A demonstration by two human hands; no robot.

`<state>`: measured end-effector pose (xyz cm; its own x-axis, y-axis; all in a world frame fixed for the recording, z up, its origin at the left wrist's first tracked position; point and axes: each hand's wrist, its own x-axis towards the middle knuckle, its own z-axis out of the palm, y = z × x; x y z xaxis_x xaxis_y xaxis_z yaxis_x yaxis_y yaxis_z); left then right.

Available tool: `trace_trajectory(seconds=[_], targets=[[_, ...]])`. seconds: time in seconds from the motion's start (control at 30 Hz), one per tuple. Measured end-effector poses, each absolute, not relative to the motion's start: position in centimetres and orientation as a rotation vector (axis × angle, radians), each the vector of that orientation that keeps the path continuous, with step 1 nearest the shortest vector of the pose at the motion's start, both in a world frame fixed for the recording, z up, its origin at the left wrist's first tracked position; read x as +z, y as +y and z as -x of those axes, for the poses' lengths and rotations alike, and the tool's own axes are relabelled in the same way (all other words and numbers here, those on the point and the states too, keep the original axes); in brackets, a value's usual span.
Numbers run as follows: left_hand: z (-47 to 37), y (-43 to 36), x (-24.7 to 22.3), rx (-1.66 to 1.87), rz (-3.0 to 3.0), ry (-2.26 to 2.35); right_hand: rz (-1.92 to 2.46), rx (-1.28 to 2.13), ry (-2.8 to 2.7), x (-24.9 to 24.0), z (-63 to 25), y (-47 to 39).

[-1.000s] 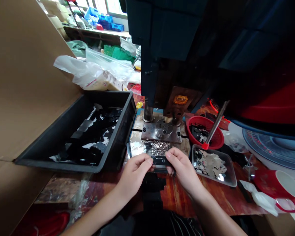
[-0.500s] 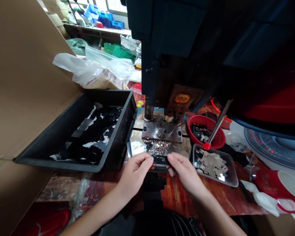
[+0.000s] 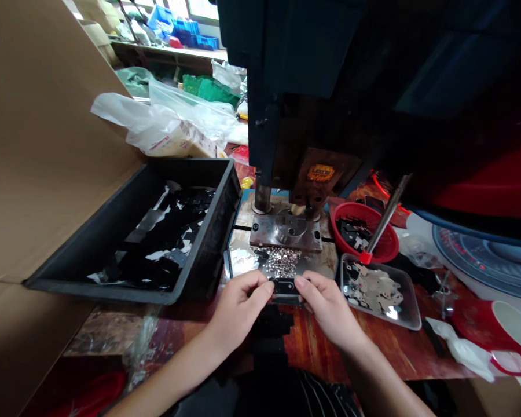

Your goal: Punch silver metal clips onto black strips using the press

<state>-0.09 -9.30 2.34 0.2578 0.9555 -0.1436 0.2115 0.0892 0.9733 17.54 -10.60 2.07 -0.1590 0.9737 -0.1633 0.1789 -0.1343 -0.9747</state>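
Between my two hands is a small flat black plate with a light round spot near its right end. My left hand pinches its left end, thumb on top. The right end is gripped by my right hand in the same way. Just beyond the plate lies a pile of small shiny metal pieces on the press bed. Behind the pile, a round steel die sits on a metal block under the press head.
A black bin with black and pale sheet pieces stands at left beside a cardboard box. To the right are a red bowl of black parts, a clear tray of metal plates, a metal rod and a red mug.
The black plate has tilted slightly in my fingers and its face shows a little differently. My hands have barely shifted and still hold both ends.
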Motion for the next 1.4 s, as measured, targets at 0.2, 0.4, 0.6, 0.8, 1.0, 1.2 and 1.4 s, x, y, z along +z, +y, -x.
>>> trace_trajectory(seconds=[0.2,0.4,0.6,0.8,1.0,1.2,1.4], targets=[[0.4,-8.9,2.3,0.747,-1.281,1.056,1.242,1.476,-1.344,2.0,-17.8,-10.6],[0.4,-9.0,2.6,0.700,-1.301,1.047,1.289,1.409,-1.361,1.8,-17.7,-10.7],[0.6,-9.1,2.6,0.669,-1.283,1.015,1.294,1.433,-1.388,1.5,-17.5,-10.9],[0.9,-9.4,2.1,0.656,-1.296,1.010,1.304,1.460,-1.361,0.8,-17.3,-11.1],[0.6,-9.3,2.4,0.648,-1.355,1.029,1.303,1.485,-1.303,1.3,-17.3,-11.1],[0.9,-8.7,2.8,0.584,-1.491,0.983,1.454,1.285,-1.018,0.0,-22.0,-13.4],[2.2,-8.0,1.1,0.628,-1.476,1.063,1.511,0.671,-0.374,-2.3,-29.2,-19.8]])
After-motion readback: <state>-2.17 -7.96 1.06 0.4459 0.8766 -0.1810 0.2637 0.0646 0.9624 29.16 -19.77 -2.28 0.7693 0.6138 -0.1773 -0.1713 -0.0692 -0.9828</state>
